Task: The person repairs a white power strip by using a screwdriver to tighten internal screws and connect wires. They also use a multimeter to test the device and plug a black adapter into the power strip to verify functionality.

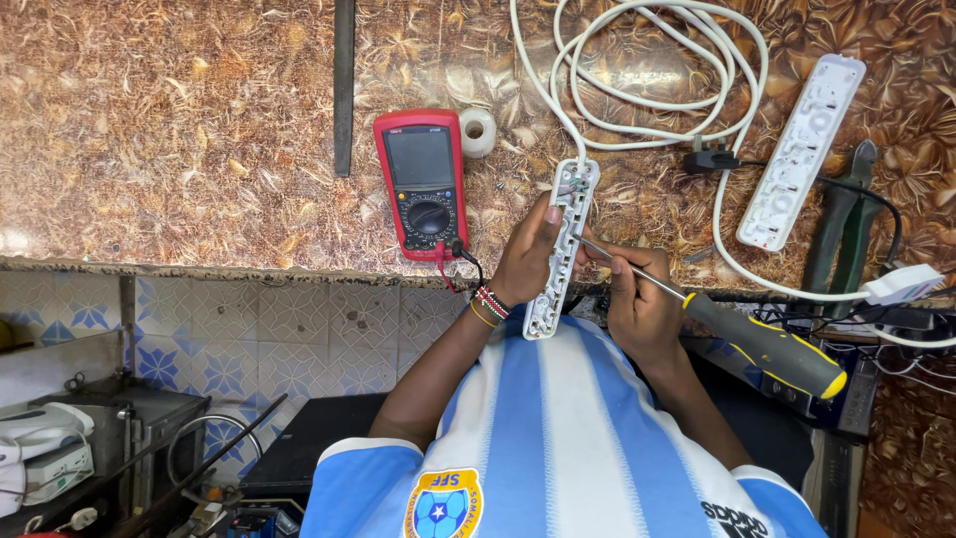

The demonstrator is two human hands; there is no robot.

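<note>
At counter edge, my left hand [528, 254] grips the opened white power strip base [563, 244]; right hand [642, 299] at 3 o'clock of it holds a yellow-black screwdriver [767, 344], tip touching strip. Red multimeter [423, 184] at 9 o'clock, strip cover [802, 149] at 2.

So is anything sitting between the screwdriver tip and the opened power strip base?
Nothing visible. The left hand holds the power strip base from its side, and the screwdriver in the right hand reaches its inner face unobstructed.

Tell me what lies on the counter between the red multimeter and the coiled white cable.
In the head view, a small white tape roll lies between the multimeter and the cable, close beside the multimeter's top corner.
</note>
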